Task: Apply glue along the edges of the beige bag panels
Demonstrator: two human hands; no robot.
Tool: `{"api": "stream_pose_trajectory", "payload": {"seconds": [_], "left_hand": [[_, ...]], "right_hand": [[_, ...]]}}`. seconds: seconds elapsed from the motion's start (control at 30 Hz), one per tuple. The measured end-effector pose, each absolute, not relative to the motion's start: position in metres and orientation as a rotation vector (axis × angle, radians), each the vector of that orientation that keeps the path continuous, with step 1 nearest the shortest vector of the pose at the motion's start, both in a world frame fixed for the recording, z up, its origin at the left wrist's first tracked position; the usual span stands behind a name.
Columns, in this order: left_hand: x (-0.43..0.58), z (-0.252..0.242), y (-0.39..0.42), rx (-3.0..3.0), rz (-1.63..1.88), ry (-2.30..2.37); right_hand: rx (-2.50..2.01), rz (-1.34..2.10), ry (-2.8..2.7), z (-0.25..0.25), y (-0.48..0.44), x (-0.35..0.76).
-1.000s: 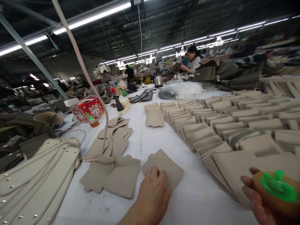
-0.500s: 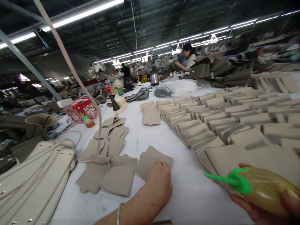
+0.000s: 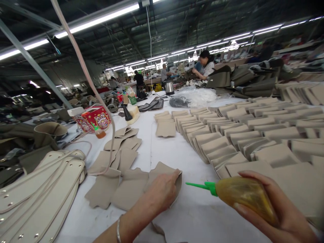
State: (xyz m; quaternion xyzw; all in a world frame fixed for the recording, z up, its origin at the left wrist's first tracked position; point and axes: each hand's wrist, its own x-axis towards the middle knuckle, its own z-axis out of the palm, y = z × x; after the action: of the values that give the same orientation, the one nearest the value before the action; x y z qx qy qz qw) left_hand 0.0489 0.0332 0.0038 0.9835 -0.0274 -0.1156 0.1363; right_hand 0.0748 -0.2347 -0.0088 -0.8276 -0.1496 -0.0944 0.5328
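Note:
My left hand (image 3: 162, 190) is closed at the right edge of a beige leather-like piece (image 3: 160, 168), whose edge curls up under the fingers. In my right hand (image 3: 274, 202) lies a squeeze bottle (image 3: 243, 195) of yellow-brown liquid, held on its side. Its thin green nozzle points left, toward the piece but apart from it. Left of that piece, another flat beige piece (image 3: 130, 189) lies partly overlapped. Several more loose beige pieces (image 3: 102, 189) spread beyond it. Part of another piece (image 3: 152, 233) shows under my left forearm.
Rows of stacked beige pieces (image 3: 227, 145) fill the right of the white table (image 3: 164, 148). Cream straps with studs (image 3: 48, 199) lie at the left. A pinkish hose (image 3: 83, 64) hangs down in front. Behind stand a red patterned box (image 3: 97, 118), a small green-tipped bottle (image 3: 100, 133) and a kettle (image 3: 169, 88). A co-worker (image 3: 205, 65) sits farther back.
My left hand has shifted to the piece's right edge, which now curls up. My right hand has brought the bottle leftward, turning its nozzle toward that edge.

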Motion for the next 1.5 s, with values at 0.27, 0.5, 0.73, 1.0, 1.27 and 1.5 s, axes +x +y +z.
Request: {"api": "stream_pose_trajectory", "payload": {"seconds": [0.27, 0.5, 0.73, 1.0, 1.27, 1.5], "left_hand": [[0.051, 0.003, 0.035, 2.789, -0.266, -0.167], [0.052, 0.003, 0.041, 2.806, -0.279, -0.185], [0.052, 0.002, 0.042, 2.795, -0.294, -0.174], [0.05, 0.005, 0.038, 2.834, -0.329, -0.139], [0.048, 0.001, 0.039, 2.764, -0.329, -0.133], [0.045, 0.002, 0.039, 2.737, -0.36, -0.113]], "right_hand": [[-2.123, -0.413, -0.751, -0.024, -0.208, 0.098], [-2.158, -0.389, -0.839, -0.024, -0.199, 0.104], [-2.154, -0.333, -0.759, -0.025, -0.2, 0.104], [-2.125, -0.244, -0.72, -0.028, -0.204, 0.104], [-2.13, -0.214, -0.664, -0.033, -0.21, 0.107], [-2.078, -0.174, -0.658, -0.034, -0.21, 0.108]]}}
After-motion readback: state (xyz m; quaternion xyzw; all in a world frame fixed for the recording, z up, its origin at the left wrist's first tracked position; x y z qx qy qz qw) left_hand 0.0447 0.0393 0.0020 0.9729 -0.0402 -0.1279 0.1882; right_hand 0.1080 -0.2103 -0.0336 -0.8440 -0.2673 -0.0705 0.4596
